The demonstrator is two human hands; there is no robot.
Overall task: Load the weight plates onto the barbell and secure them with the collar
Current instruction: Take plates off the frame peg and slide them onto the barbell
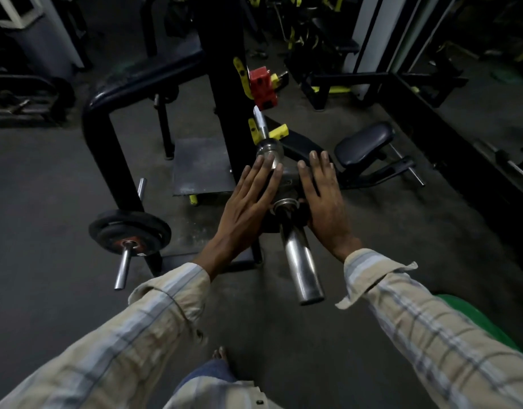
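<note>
Sleeves frame the bar's steel end (pixel 301 261), which points straight back at me between both wrists. Its long axis runs away toward the rack, and the dark plate (pixel 289 184) sits on it just ahead. Left hand (pixel 248 202) and right hand (pixel 325 199) lie flat with straight fingers, seemingly pressing the plate's face, gripping nothing; both equally near.

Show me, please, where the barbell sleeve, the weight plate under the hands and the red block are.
barbell sleeve (pixel 298 261): head view, on the shiny bare length nearest the camera.
weight plate (pixel 266 227): head view, on its dark lower edge between the wrists.
red block (pixel 263 87): head view, on its front face.
</note>
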